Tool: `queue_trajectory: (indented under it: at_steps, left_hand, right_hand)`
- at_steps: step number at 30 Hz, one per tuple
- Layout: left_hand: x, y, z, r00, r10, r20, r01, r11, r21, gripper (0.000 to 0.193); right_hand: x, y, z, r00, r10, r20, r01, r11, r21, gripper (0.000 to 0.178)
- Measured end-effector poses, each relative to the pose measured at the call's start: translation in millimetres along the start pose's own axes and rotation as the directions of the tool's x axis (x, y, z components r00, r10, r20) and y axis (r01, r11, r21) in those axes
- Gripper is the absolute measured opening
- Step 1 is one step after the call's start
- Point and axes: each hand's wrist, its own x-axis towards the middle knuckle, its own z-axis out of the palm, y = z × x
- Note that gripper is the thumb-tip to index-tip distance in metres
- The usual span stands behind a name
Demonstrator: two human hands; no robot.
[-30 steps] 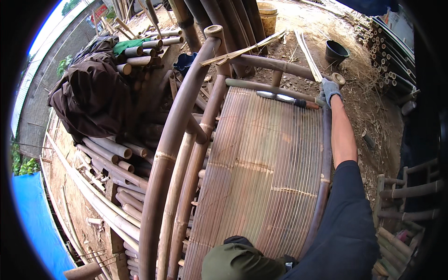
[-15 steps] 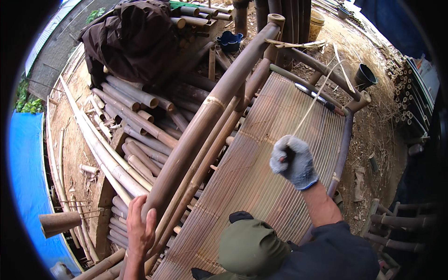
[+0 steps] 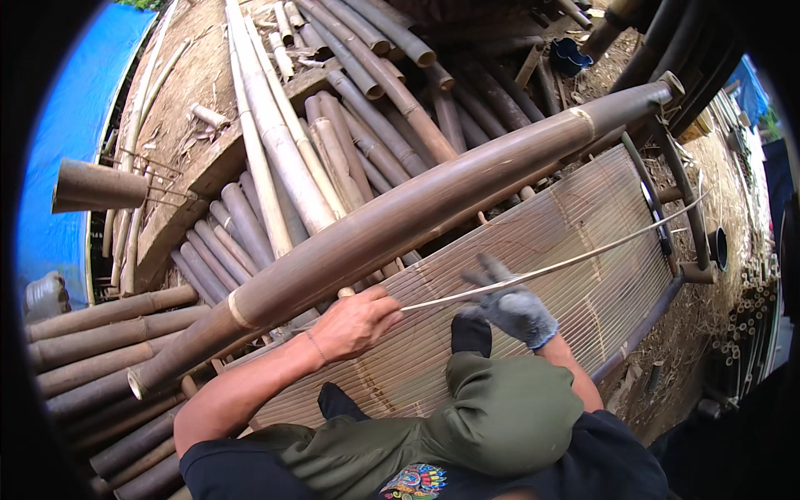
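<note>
A long pale bamboo strip (image 3: 600, 250) stretches over the slatted bamboo bench (image 3: 575, 208), running from my left hand toward the bench's far right end. My bare left hand (image 3: 357, 323) is closed round the strip's near end, just beside the thick bamboo rail (image 3: 417, 196). My right hand (image 3: 518, 313), in a grey knit glove, lies beside and partly under the strip with its fingers spread. Whether the glove touches the strip I cannot tell. My legs in olive trousers (image 3: 508, 408) rest on the slats.
Cut bamboo poles (image 3: 367, 142) lie piled beyond the rail. More poles (image 3: 117, 333) lie at the left, near a blue tarp (image 3: 58, 192). A bladed tool with a dark handle (image 3: 664, 242) rests at the bench's right end. A black bucket (image 3: 717, 248) stands beyond it.
My left hand has left the thick rail and now grips the strip. My right hand, closed on the strip before, has opened and come nearer my body. The view has turned left.
</note>
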Motion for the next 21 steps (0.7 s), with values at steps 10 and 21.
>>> queue_trajectory:
  at_steps: [10,21]
  left_hand:
    - [-269.2,-155.5,68.1,0.736,-0.481,-0.476,0.664,0.648,0.373,0.018]
    - [-345.5,-230.7,106.7,0.398,-0.517,-0.758,0.782,0.623,-0.014,0.016]
  right_hand:
    - [-19.8,-96.9,-84.4,0.393,-0.609,-0.689,0.280,0.793,-0.541,0.026]
    - [59.0,-48.3,-11.6,0.716,-0.503,-0.484,0.237,0.828,-0.509,0.028]
